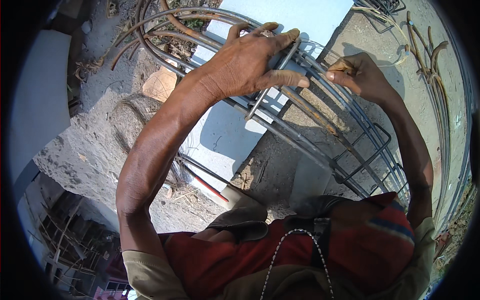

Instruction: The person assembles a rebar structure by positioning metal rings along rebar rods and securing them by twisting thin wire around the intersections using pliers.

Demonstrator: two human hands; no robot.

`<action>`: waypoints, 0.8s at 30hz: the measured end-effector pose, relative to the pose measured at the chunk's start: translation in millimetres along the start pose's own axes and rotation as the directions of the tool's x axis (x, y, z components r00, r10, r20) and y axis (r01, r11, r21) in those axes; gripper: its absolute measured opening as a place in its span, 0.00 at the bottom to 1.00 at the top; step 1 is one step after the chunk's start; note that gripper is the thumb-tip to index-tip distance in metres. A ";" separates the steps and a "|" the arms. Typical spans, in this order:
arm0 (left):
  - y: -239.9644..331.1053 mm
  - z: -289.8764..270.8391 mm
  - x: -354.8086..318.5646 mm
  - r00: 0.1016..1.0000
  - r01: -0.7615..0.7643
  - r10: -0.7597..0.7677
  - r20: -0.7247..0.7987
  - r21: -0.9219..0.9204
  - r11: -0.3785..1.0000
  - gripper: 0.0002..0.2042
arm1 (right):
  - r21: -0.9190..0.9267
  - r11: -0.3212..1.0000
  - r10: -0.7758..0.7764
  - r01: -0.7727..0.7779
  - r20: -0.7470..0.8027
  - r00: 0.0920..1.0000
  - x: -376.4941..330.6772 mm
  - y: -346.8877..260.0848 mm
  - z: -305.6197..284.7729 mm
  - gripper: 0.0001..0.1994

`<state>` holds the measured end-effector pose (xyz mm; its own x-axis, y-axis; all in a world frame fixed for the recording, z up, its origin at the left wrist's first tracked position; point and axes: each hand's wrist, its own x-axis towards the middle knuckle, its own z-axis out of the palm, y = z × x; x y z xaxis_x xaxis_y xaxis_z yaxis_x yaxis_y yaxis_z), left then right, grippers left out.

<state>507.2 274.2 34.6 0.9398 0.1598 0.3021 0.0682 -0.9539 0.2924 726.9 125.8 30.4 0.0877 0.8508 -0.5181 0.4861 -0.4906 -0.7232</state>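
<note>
A square steel stirrup [257,103] stands across several long rebar rods [305,140]. Over the stirrup's upper part lies my left hand [250,62], its fingertips at the corner and its thumb stretched over the rods. It seems to steady the stirrup; its palm hides the contact. Just right of that corner, my right hand [361,77] is closed in a pinch, apart from the rods. Thin tie wire [314,44] runs from the corner toward its fingers; the pinched end is hidden.
A pale board [227,145] lies under the rods. Bent rebar ends [145,30] curve at the far left. A bundle of thin wire [127,120] and a red-and-black tool [207,186] lie left of the rods. Further stirrups [375,157] sit nearer me. More rods [442,130] run along the right.
</note>
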 end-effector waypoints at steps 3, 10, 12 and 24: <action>6.0 -24.8 2.2 0.865 0.486 -0.494 0.093 -0.402 0.776 0.28 | 0.015 0.999 0.044 -0.044 0.012 0.999 -22.7 19.7 11.9 0.18; 3.4 -26.7 3.9 0.537 0.789 -0.719 0.441 -0.563 0.244 0.20 | -0.125 0.986 -0.130 0.112 -0.151 0.980 -35.8 15.8 11.1 0.24; 1.2 -26.3 0.5 0.485 0.738 -0.736 0.473 -0.673 0.053 0.20 | -0.114 0.992 -0.067 0.055 -0.104 0.992 -34.7 7.1 8.5 0.24; -2.6 -22.7 6.0 0.429 0.667 -0.664 0.612 -0.710 -0.223 0.18 | -0.289 0.957 -0.060 0.016 -0.146 0.988 -50.1 -1.4 3.3 0.18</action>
<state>505.1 283.4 56.2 0.5630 0.5468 -0.6197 0.3741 0.5000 0.7811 718.9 83.3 55.9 0.1841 0.8970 -0.4018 0.7177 -0.4020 -0.5686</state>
